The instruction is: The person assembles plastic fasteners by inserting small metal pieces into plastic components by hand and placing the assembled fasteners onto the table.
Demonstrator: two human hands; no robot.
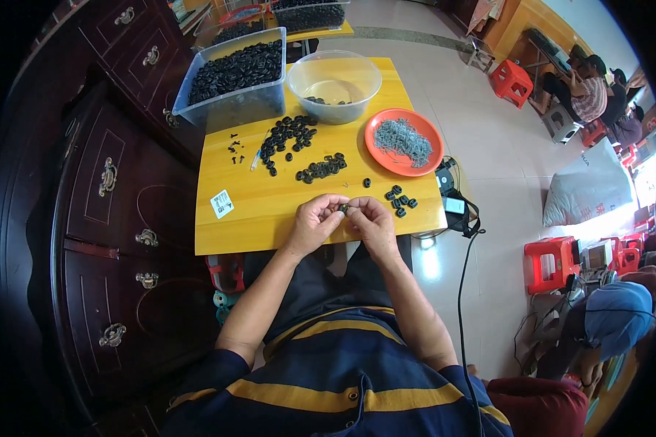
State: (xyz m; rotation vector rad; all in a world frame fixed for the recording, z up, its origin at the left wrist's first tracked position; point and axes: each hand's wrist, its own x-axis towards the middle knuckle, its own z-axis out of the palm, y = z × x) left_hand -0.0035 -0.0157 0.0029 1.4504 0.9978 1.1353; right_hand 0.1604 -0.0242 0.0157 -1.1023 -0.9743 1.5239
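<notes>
My left hand (313,223) and my right hand (375,226) meet over the front part of the yellow table (262,226). Both are closed, fingertips pinching a small black part (343,207) between them; its finer shape is mostly hidden. Just beyond the hands lies a cluster of small black oval parts (321,170), with a looser pile (290,138) farther left. Several more black parts (399,198) sit to the right of my right hand, with a single black piece (366,183) close by. A red-orange plate (372,149) holds many small grey metal pieces.
A clear bin (233,107) full of black parts and a clear round tub (346,113) stand at the back. A white label (222,204) and tiny black bits (235,149) lie left. Dark cabinets (124,218) border the left. Red stools (550,264) and seated people are right.
</notes>
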